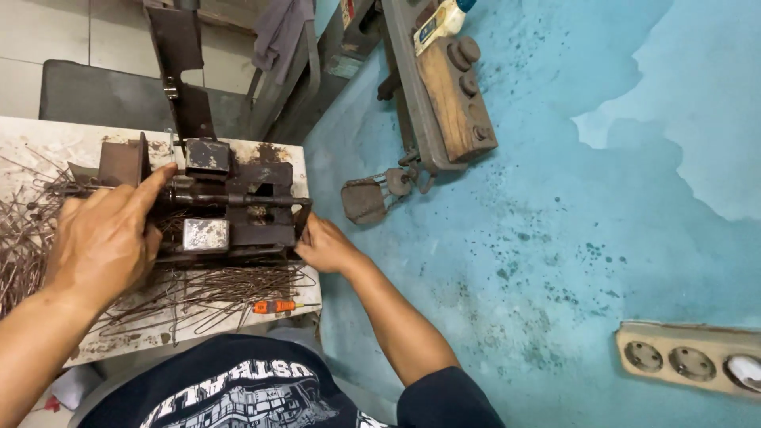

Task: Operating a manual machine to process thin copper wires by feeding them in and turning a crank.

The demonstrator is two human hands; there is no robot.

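The left hand (103,238) hides part of the rusty jig (226,210); the socket strip (697,361) is cut off.

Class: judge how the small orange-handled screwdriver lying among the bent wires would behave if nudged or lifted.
The screwdriver looks slim, so probably light and stiff. Its round handle might roll, though the bent wires around it would likely stop it.

Single camera on my head, looking steeply down, close over counter (47,135) at left; teal floor (555,198) fills right half; my forearms enter from bottom edge
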